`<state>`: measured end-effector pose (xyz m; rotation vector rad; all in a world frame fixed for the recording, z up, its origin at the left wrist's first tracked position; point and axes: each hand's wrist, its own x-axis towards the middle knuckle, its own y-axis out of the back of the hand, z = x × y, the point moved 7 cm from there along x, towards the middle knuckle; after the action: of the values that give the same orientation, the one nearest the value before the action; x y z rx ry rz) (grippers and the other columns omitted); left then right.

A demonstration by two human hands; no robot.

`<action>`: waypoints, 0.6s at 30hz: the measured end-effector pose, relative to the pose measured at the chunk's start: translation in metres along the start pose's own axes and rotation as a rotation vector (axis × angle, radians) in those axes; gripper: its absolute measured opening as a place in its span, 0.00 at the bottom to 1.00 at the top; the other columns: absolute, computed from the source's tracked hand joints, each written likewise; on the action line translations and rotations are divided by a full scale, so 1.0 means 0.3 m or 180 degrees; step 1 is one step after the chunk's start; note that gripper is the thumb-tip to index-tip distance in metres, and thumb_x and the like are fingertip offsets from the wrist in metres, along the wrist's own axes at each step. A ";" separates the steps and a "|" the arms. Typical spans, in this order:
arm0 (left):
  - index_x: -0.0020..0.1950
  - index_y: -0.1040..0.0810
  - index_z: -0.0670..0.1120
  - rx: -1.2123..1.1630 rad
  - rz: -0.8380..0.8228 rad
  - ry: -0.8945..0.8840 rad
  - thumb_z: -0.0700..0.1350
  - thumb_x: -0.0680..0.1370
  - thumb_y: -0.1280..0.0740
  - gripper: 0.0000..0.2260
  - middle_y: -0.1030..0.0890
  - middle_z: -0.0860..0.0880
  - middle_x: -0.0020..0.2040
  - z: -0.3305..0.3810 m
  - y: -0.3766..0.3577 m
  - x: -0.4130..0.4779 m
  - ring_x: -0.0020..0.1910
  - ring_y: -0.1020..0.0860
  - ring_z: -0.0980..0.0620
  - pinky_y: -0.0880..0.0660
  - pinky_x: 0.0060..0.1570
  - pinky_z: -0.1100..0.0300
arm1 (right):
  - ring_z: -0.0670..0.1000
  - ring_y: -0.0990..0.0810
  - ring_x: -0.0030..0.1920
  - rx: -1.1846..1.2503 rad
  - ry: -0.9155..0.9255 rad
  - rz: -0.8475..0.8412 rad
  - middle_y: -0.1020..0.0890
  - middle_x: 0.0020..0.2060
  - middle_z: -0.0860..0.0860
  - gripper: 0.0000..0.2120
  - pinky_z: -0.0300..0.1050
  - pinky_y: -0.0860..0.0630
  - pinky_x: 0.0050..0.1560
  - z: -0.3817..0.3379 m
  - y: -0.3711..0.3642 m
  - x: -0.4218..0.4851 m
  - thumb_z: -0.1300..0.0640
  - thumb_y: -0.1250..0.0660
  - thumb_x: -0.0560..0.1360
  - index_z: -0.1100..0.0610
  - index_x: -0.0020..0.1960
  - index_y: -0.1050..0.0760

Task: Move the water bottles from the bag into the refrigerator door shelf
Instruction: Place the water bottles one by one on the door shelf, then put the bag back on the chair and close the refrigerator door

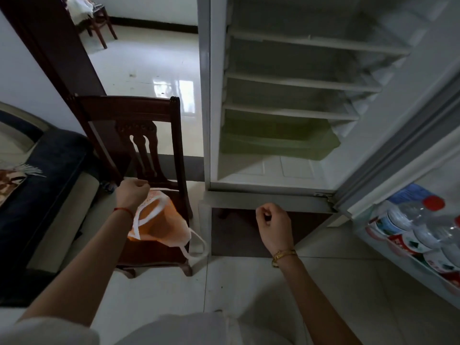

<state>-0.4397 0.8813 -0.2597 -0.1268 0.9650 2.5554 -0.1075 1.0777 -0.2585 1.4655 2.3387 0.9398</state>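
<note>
An orange bag (159, 220) with white handles lies slumped on the seat of a dark wooden chair (139, 135). My left hand (132, 191) is a closed fist at the bag's upper edge; whether it pinches the fabric is hidden. My right hand (272, 226) hovers curled shut in front of the fridge base, holding nothing. Several clear water bottles (420, 227) with red caps and red-white labels stand in the refrigerator door shelf (398, 265) at the lower right.
The refrigerator (286, 95) stands open with bare white shelves and a green drawer (276, 138). A dark sofa (37, 185) is at the left. A doorway leads to a glossy tiled room holding another chair (97, 23).
</note>
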 end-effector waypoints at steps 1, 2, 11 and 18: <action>0.59 0.19 0.36 0.0044 0.0014 0.0024 0.39 0.77 0.35 0.13 0.18 0.39 0.58 -0.004 0.005 0.006 0.59 0.21 0.40 0.27 0.60 0.54 | 0.54 0.21 0.46 -0.0011 0.0012 -0.0006 0.23 0.42 0.49 0.04 0.45 0.21 0.42 -0.003 -0.003 0.003 0.57 0.34 0.77 0.57 0.45 0.24; 0.59 0.19 0.36 0.0059 0.0036 0.0036 0.39 0.77 0.35 0.13 0.18 0.38 0.59 -0.007 0.008 0.012 0.60 0.22 0.41 0.27 0.61 0.53 | 0.54 0.21 0.46 -0.0025 0.0014 -0.0019 0.23 0.42 0.49 0.04 0.45 0.21 0.42 -0.005 -0.007 0.005 0.57 0.34 0.77 0.57 0.45 0.24; 0.64 0.22 0.44 -0.0348 -0.0303 -0.0955 0.43 0.80 0.35 0.14 0.19 0.47 0.59 0.141 -0.102 -0.136 0.56 0.24 0.54 0.27 0.55 0.59 | 0.51 0.22 0.49 0.0027 -0.0096 0.0068 0.21 0.46 0.52 0.06 0.32 0.27 0.40 -0.003 0.006 0.004 0.57 0.35 0.77 0.58 0.51 0.23; 0.66 0.23 0.50 -0.0896 -0.0996 -0.1504 0.45 0.79 0.34 0.14 0.20 0.49 0.62 0.242 -0.244 -0.319 0.62 0.22 0.53 0.25 0.63 0.50 | 0.49 0.22 0.51 0.0144 -0.0257 0.0466 0.19 0.50 0.52 0.11 0.24 0.29 0.40 0.032 0.133 -0.045 0.56 0.35 0.78 0.57 0.59 0.24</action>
<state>-0.3188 0.9458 -0.2284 0.2225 0.3728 2.2620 -0.0675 1.0815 -0.2429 1.6791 2.2347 0.8500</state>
